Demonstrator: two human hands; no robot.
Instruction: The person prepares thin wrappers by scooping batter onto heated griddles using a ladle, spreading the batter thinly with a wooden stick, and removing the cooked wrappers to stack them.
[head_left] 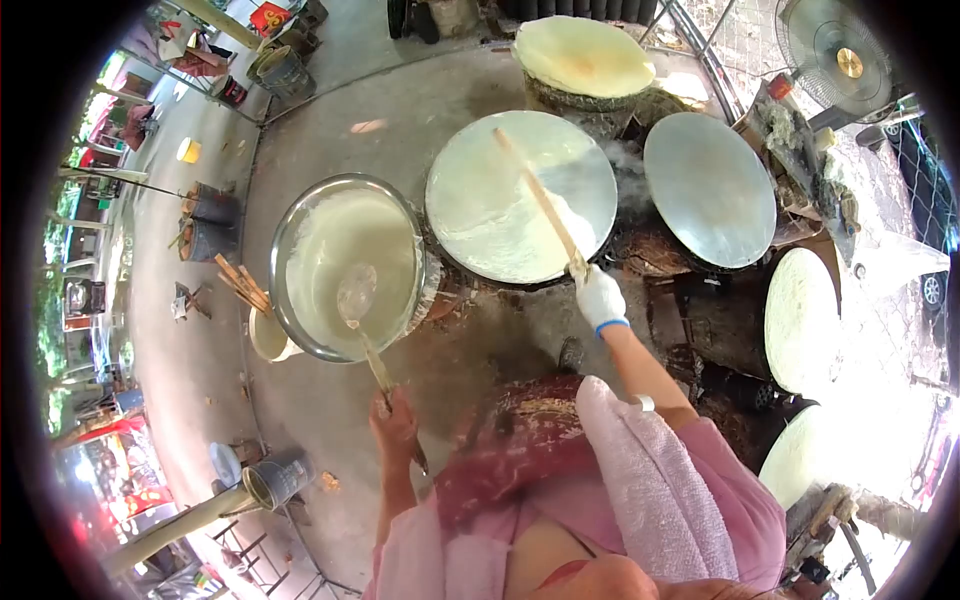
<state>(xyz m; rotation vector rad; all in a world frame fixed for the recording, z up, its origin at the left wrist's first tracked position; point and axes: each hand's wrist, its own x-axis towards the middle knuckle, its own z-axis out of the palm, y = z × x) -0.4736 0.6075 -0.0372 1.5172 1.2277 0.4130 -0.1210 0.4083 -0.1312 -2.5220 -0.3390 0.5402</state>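
Note:
My bare left hand (396, 424) is closed round the handle of a ladle (357, 296). The ladle's bowl dips into pale batter (345, 235) inside a wide steel basin (283, 215). A white glove covers my right hand (600, 300), which grips one end of a long flat wooden stick (540, 200). That stick reaches across a round griddle (470, 140) coated with pale batter. The coat looks thin and greyish toward the upper right and whiter, thicker along the stick near my glove.
Right of it sits a bare grey round griddle (710, 190); behind, another holds a pale yellowish sheet (585, 58). Pale round tops (802, 320) line the right side. A fan (848, 64) stands at the upper right. Wooden sticks (243, 284) lean in a container left of the basin.

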